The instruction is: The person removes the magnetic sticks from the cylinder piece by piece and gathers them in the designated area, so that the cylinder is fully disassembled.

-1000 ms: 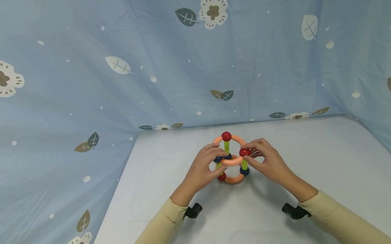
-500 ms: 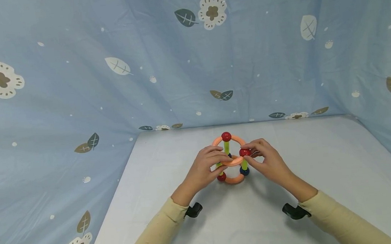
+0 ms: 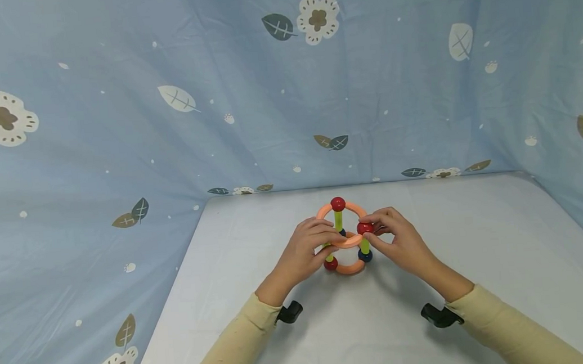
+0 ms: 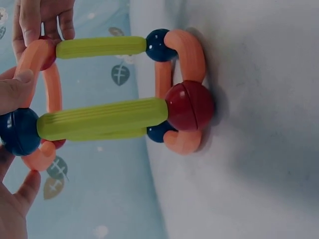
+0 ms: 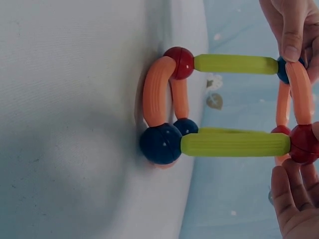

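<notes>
A toy frame of magnetic balls and sticks stands upright on the table, with a curved orange stick ring (image 3: pixel 349 269) at the bottom, another at the top, and yellow-green rods (image 5: pixel 235 144) between them. My left hand (image 3: pixel 303 249) grips the blue ball (image 4: pixel 20 132) at the top ring's front left, its fingers hiding that ball in the head view. My right hand (image 3: pixel 402 239) pinches the red ball (image 3: pixel 365 228) at the ring's right, thumb in front and fingers behind. Another red ball (image 3: pixel 338 203) tops the rear rod, untouched.
The white-covered table (image 3: pixel 353 335) extends around the frame. A blue curtain (image 3: pixel 245 95) with flowers and leaves hangs behind the table and along its left. A black wrist mount (image 3: pixel 289 312) is on the left wrist, and a similar mount (image 3: pixel 440 315) on the right.
My left fingers have closed in over the blue ball, which showed in the head view a second ago. The right hand and the frame have stayed in place.
</notes>
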Demonstrator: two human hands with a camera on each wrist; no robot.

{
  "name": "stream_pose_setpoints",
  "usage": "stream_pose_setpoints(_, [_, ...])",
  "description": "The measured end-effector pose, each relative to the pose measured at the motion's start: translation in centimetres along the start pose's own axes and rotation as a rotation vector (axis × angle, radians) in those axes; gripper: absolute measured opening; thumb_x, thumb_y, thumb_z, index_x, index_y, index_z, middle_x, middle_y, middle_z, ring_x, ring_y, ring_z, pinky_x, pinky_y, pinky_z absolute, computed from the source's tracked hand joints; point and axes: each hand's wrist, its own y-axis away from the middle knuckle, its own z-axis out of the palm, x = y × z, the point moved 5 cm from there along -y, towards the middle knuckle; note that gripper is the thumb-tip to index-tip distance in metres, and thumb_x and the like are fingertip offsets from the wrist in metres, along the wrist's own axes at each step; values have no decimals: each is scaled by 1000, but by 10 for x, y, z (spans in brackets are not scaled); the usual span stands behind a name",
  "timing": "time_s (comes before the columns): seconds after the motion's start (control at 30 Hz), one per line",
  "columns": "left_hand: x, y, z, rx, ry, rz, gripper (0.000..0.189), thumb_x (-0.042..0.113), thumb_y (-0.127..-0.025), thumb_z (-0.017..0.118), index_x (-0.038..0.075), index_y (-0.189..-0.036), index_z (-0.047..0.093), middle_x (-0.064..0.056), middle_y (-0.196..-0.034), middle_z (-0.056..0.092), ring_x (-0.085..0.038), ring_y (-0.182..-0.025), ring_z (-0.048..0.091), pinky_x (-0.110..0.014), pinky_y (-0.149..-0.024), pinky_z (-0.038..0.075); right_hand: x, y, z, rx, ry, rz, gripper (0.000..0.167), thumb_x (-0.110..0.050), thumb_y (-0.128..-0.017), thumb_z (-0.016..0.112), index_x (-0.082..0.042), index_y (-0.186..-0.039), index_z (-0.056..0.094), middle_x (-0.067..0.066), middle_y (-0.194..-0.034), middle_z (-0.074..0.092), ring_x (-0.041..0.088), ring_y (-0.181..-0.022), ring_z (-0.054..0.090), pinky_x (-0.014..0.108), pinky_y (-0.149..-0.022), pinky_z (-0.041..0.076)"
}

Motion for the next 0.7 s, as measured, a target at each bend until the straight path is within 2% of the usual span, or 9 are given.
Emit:
stream_pose_setpoints(0.17, [2,0,1,-25,-38,2,21,13,-87,83,17,-107,79,6,-109,73,-14,-113,61,-37,-112,40,1,0,0,4,-1,-2,34,-9,-91,78,-10,-124,69,5,-112,58,21,-95,65,49,-84,59])
stream_pose_setpoints(0.33, [2,0,2,-52,-54,-33,17,15,-87,82,16,-103,79,5,-110,70,-15,-116,58,-37,-113,38,1,0,0,8,4,-4,34,-12,-91,78,-10,-124,70,5,-112,58,19,-94,65,47,-84,59])
stream_pose_setpoints(0.7, [1,2,3,-54,-47,-54,18,14,-87,81,16,-104,78,5,-110,68,-15,-117,57,-38,-113,38,2,1,1,12,8,-5,35,-12,-91,78,-10,-125,69,5,-113,58,18,-94,65,46,-83,59])
